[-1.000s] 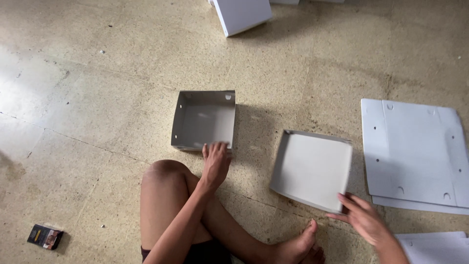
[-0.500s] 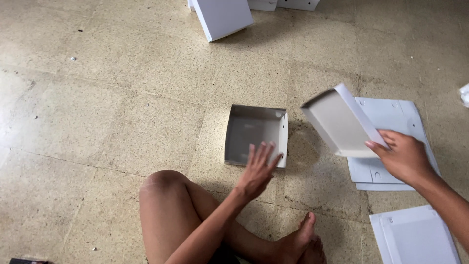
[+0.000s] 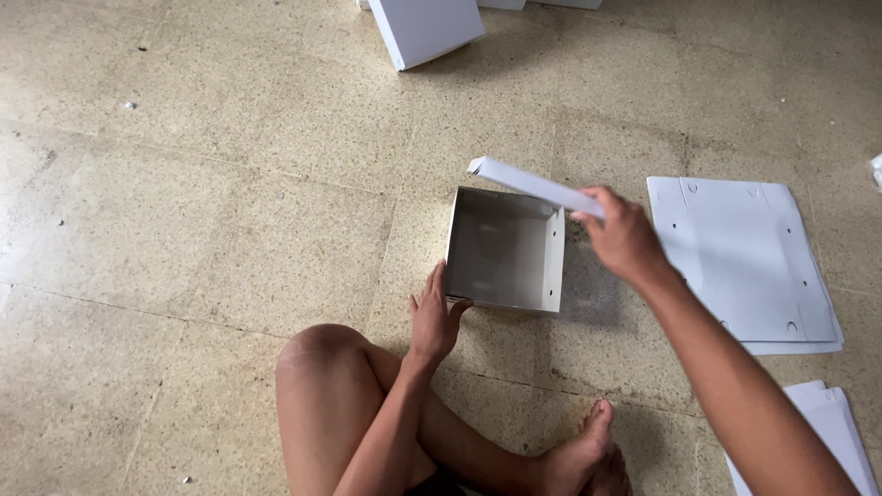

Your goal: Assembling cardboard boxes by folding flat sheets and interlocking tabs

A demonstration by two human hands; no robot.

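Note:
An open grey cardboard box base [image 3: 505, 250] sits on the floor in front of my crossed legs. My left hand [image 3: 434, 315] rests flat on the floor with fingers spread, touching the box's near left corner. My right hand [image 3: 623, 239] grips a white box lid [image 3: 533, 186] by its right end. The lid hangs edge-on and tilted just above the box's far rim.
A stack of flat white cardboard sheets [image 3: 744, 257] lies on the floor to the right. More sheets [image 3: 831, 432] lie at the lower right. An assembled white box [image 3: 424, 28] stands at the top. My bent knee [image 3: 322, 367] and foot [image 3: 579, 455] are in front.
My right hand has carried the lid leftward from beside the flat sheets to above the box. My left hand settled on the floor at the box's corner.

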